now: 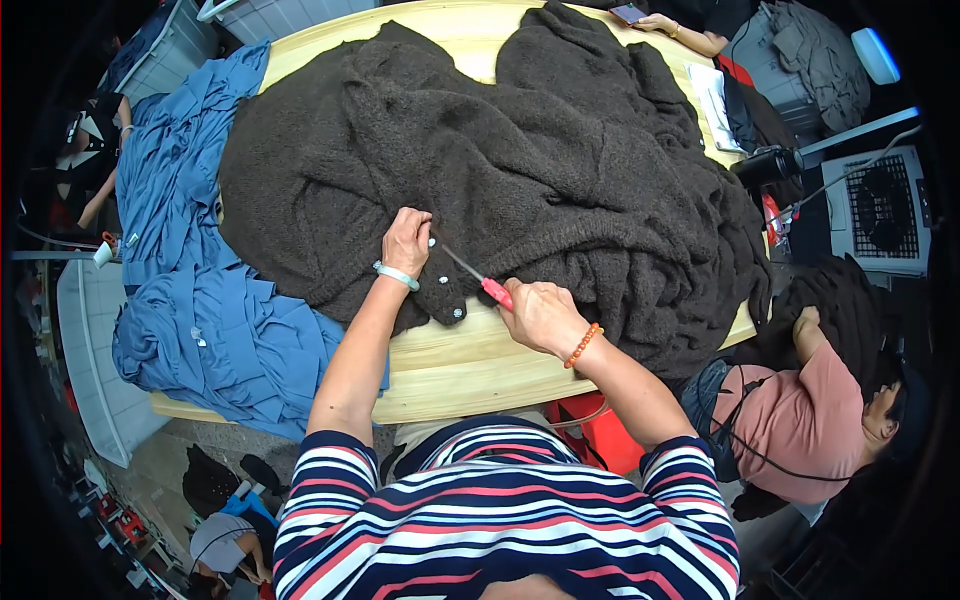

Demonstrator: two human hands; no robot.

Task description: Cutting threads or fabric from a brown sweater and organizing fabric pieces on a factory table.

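A dark brown knit garment lies heaped over the wooden table. On its near edge is a short strip with several shiny pale buttons. Beside the uppermost of these, my left hand is closed, fingertips pinching the knit. My right hand grips a slim tool by its red handle. The tool's thin metal shaft points up and left, its tip close to the strip and my left fingers. Whether that tip touches the cloth, and what kind of tool it is, I cannot make out.
Blue cloth is piled along the table's left side. White papers lie at the far right. A person in pink works close on the right, another person's hand holds a phone at the far edge, and a person stands at left.
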